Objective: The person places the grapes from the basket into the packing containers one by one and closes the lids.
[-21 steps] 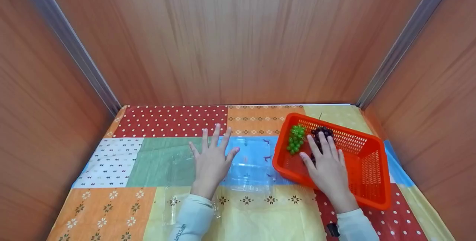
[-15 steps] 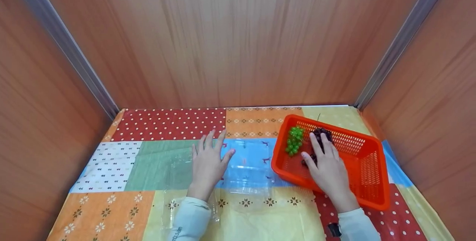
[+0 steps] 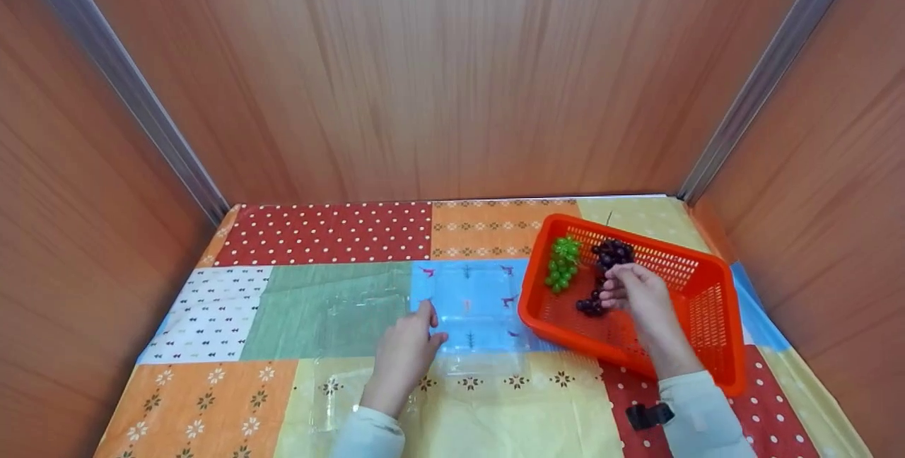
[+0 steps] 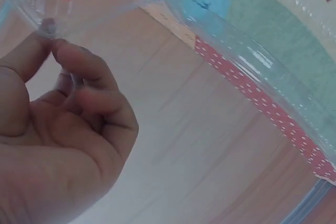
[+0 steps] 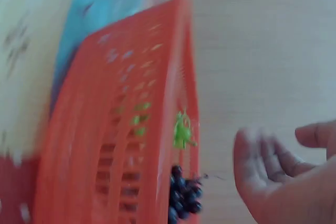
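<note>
A clear plastic clamshell container (image 3: 472,367) lies on the patchwork tablecloth. My left hand (image 3: 404,353) is at the container's middle; in the left wrist view thumb and index finger pinch an edge of the clear plastic (image 4: 52,31). My right hand (image 3: 647,306) hovers over the orange basket (image 3: 734,324) with loosely bent fingers. Nothing shows between its fingers (image 5: 252,163) in the right wrist view. Inside the basket, a bunch of green grapes (image 3: 563,265) lies at the left, and dark grapes (image 3: 612,253) lie just beyond the right fingertips.
Wood-grain panels (image 3: 452,76) enclose the table at the back and both sides. The basket stands slanted at the right, its perforated walls raised around the grapes. Patchwork cloth (image 3: 205,309) stretches left of the container.
My left hand's spread fingers have bent and drawn nearer, into a pinch on the plastic. The right hand has moved off the dark grapes, slightly to the right, and its fingers have bent.
</note>
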A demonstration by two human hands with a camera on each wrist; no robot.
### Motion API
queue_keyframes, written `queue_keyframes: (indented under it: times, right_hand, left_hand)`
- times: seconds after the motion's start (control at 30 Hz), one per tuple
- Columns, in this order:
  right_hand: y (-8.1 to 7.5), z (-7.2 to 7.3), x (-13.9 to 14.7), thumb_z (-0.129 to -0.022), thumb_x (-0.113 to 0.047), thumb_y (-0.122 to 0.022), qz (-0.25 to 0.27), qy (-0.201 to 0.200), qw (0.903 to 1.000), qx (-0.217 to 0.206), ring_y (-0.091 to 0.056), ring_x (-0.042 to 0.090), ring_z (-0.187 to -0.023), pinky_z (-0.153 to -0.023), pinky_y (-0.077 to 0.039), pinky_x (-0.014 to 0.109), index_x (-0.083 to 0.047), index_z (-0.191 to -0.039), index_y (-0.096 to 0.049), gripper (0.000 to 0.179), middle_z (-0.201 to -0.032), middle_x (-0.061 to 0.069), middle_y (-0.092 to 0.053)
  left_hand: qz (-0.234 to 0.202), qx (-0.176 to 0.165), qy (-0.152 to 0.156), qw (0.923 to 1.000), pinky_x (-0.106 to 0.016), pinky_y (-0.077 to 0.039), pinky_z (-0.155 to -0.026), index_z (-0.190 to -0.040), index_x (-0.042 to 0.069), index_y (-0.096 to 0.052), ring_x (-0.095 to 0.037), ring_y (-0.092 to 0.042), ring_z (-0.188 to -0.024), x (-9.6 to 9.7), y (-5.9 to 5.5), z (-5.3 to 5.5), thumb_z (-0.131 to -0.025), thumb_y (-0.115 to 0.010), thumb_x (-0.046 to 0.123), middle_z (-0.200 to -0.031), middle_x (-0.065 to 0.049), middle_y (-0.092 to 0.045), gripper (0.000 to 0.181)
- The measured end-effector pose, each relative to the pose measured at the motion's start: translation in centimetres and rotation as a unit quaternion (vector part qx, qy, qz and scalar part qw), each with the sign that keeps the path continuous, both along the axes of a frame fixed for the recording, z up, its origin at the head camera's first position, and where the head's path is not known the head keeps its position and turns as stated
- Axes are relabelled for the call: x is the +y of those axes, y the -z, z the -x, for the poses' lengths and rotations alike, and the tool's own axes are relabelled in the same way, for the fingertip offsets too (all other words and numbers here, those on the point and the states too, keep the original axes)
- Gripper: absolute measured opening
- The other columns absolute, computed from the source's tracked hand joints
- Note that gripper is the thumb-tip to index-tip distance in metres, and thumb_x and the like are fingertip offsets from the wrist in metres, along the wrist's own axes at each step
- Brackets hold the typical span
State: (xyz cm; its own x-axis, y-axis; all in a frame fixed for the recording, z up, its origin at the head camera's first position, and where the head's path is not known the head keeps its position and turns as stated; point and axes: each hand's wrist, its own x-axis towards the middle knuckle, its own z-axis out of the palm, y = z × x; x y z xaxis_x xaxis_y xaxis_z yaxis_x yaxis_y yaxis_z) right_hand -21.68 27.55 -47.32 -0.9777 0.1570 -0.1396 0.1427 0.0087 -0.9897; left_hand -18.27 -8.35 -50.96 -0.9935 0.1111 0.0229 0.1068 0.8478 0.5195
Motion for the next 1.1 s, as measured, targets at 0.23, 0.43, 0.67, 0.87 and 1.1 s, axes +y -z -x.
queue_keyframes:
  times: [0.23, 0.43, 0.67, 0.87, 1.1]
  right_hand:
    - [-0.1, 1.7, 2.0, -0.106, -0.026, -0.048, 0.225, -0.05, 0.9676, -0.103, -0.059, 0.019, -0.076, -0.072, -0.052, 0.027, -0.008, -0.097, -0.068, 0.027, -0.088, 0.004, -0.064]
    - [0.0, 3.3, 3.7, -0.103, -0.026, -0.054, 0.277, -0.036, 0.95, -0.14, -0.06, 0.02, -0.079, -0.077, -0.054, 0.028, -0.007, -0.1, -0.067, 0.023, -0.089, 0.004, -0.067]
    - [-0.4, 4.8, 5.4, -0.103, -0.025, -0.052, 0.273, -0.016, 0.9461, -0.174, -0.06, 0.02, -0.08, -0.078, -0.055, 0.028, -0.008, -0.098, -0.066, 0.022, -0.088, 0.003, -0.066]
    - [-0.3, 6.1, 6.5, -0.101, -0.022, -0.059, 0.26, 0.001, 0.9456, -0.195, -0.062, 0.017, -0.076, -0.078, -0.057, 0.026, -0.009, -0.092, -0.069, 0.02, -0.085, 0.005, -0.068]
    - [0.7, 7.2, 7.0, -0.097, -0.024, -0.067, 0.225, 0.007, 0.9462, -0.233, -0.069, 0.017, -0.08, -0.087, -0.056, 0.027, -0.01, -0.096, -0.076, 0.017, -0.09, 0.005, -0.074]
  left_hand:
    - [-0.008, 0.013, 0.026, 0.9995, -0.028, -0.044, -0.056, -0.086, 0.014, -0.053, -0.014, -0.049, -0.063, 1.6, -0.1, -3.1, -0.089, -0.076, 0.027, -0.072, 0.004, -0.05, 0.027]
    - [-0.013, 0.056, 0.053, 0.9969, -0.028, -0.041, -0.055, -0.081, 0.014, -0.051, -0.012, -0.045, -0.06, 2.7, 1.3, -5.0, -0.09, -0.074, 0.026, -0.071, 0.005, -0.045, 0.027]
    - [-0.018, 0.045, 0.0, 0.9988, -0.026, -0.035, -0.048, -0.079, 0.016, -0.05, -0.01, -0.04, -0.052, 3.2, 3.6, -5.0, -0.095, -0.069, 0.026, -0.059, 0.007, -0.042, 0.027]
    - [0.031, 0.048, -0.04, 0.9976, -0.03, -0.038, -0.044, -0.097, 0.014, -0.053, -0.014, -0.047, -0.049, 3.4, 4.5, -4.2, -0.092, -0.072, 0.026, -0.058, 0.005, -0.047, 0.022]
    - [0.07, 0.075, -0.056, 0.9931, -0.038, -0.05, -0.048, -0.09, 0.01, -0.058, -0.023, -0.058, -0.056, 2.7, 5.1, -4.2, -0.087, -0.076, 0.017, -0.067, -0.004, -0.059, 0.02]
